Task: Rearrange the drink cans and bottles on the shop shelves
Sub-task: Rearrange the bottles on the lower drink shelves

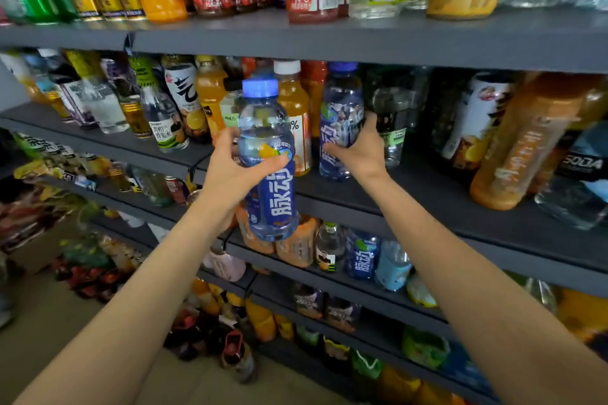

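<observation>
Fingers (pixel 279 159) of left hand (pixel 230 174) wrapped round clear blue-capped plastic bottle with blue label (pixel 268 158), held upright, raised in front of dark grey shelf front edge (pixel 427 204). Right hand (pixel 360 148) grasping second clear blue-capped bottle with blue label (pixel 340 122), standing upright on same shelf near front edge. Orange juice bottle with white cap (pixel 294 105) stands between, just behind. Further drink bottles line shelves above and below.

The held bottle (pixel 268 161) hangs before the shelf (pixel 427 194), left of the standing bottle (pixel 340 122).
</observation>
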